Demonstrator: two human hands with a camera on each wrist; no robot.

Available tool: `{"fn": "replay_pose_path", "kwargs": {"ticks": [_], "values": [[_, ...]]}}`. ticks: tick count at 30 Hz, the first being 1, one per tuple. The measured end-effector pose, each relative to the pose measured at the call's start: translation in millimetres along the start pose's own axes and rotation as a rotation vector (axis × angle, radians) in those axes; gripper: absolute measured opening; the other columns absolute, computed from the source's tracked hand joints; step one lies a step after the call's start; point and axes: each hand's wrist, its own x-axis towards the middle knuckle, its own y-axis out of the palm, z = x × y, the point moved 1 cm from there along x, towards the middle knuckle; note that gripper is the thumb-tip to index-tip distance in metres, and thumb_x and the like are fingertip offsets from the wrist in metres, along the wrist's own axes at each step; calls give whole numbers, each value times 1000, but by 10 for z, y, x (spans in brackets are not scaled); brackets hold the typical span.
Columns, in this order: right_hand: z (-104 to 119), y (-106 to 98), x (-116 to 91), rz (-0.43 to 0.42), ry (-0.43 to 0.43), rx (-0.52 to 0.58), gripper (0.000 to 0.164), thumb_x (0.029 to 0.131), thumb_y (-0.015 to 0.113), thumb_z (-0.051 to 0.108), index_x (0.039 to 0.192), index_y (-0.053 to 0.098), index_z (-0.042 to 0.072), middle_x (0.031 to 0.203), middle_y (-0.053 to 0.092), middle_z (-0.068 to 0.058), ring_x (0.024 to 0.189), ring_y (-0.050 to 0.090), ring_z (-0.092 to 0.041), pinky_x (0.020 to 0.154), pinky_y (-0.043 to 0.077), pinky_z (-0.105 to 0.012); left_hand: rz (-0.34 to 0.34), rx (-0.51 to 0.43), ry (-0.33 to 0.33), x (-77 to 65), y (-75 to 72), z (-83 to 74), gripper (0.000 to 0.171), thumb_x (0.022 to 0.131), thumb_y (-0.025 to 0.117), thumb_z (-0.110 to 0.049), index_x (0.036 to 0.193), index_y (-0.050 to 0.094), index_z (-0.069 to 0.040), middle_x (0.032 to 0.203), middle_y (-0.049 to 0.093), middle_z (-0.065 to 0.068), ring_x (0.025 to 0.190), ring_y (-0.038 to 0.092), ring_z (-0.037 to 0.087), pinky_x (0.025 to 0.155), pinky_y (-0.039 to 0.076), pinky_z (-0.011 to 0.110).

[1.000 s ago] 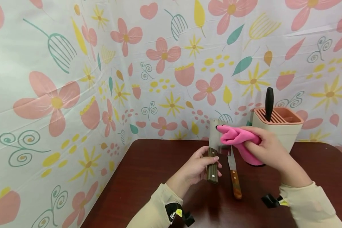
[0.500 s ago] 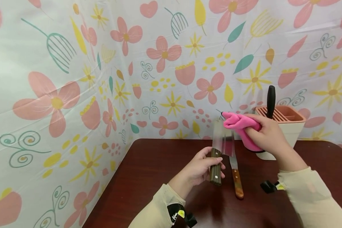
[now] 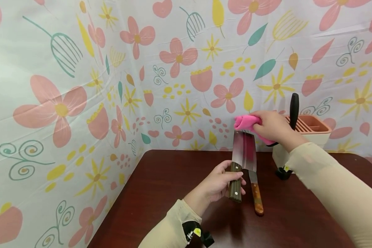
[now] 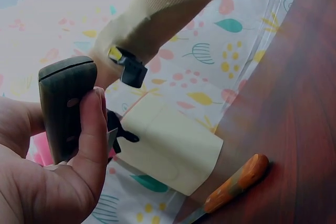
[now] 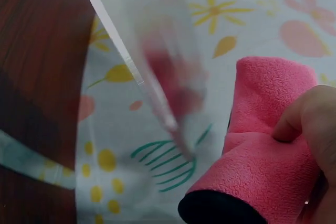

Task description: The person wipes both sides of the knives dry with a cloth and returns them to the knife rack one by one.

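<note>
My left hand (image 3: 217,182) grips the dark striped handle (image 3: 235,186) of a cleaver, its broad shiny blade (image 3: 245,148) pointing up and away. A folded pink cloth (image 3: 247,123) with a dark edge is pinched in my right hand (image 3: 272,125), at the blade's top end in the head view. In the right wrist view a gap shows between the cloth (image 5: 262,135) and the blurred blade (image 5: 142,40). From the left wrist view the cleaver handle (image 4: 65,103) lies between my thumb and fingers; the blade is mostly hidden. Behind the cleaver, a knife with an orange-brown handle (image 3: 257,199) lies on the table.
A cream knife block (image 3: 316,139) with an orange slotted top stands at the back right, behind my right forearm. One black-handled tool (image 3: 293,110) stands in it. The dark red table (image 3: 161,193) ends at a flower-print curtain (image 3: 186,103).
My right hand and the cloth have moved up and to the left, from the blade's right side to its top end. My left hand and the cleaver have barely shifted.
</note>
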Motion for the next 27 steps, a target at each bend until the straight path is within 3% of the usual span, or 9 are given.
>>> {"fn": "replay_pose_path", "kwargs": {"ticks": [13,27], "values": [[66,311,121,73,-20,-28,46,90,60,20,135,64,11,105,72,-15,75,60,-26,68,48,-41,-8,4,-3,17,-54,-4,36,103,60,-16,135,46,-22,88,69,4,69,74,17,61,62,37],[228,378,-62,65,-67,-1,44,91,62,18,134,65,9,114,72,-17,83,59,-28,74,50,-44,-22,10,-12,15,-78,-6,35,103,60,-18,135,46,-23,89,70,3,70,74,17,64,63,41]]}}
